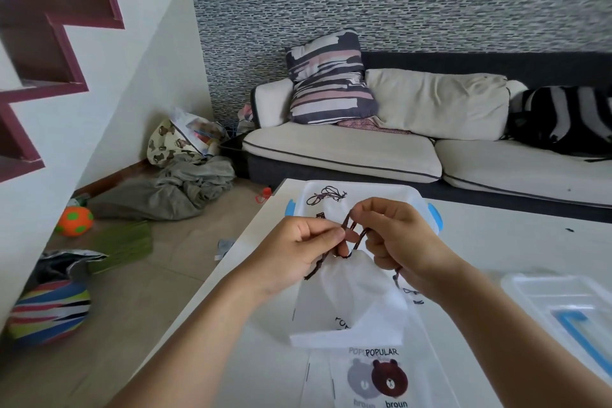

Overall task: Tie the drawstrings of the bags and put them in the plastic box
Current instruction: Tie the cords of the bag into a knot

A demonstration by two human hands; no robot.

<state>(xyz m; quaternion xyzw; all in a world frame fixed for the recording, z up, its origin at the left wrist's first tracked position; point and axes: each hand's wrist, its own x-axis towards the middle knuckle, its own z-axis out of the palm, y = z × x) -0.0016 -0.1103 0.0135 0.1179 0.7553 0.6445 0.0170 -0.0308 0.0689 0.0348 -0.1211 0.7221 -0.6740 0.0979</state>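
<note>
We have the left hand [303, 250] and right hand [395, 238] both pinched on the dark drawstrings [351, 232] of a white bag [347, 301], held above the white table [496, 242]. Plastic box [361, 192] sits just beyond, a tied bag inside. Lid [569, 318] near right.

I see a white drawstring bag [347, 301] lifted mid-table, its dark brown cords [351, 235] looped above; beyond it the clear plastic box [427, 205] holds tied bags.
</note>
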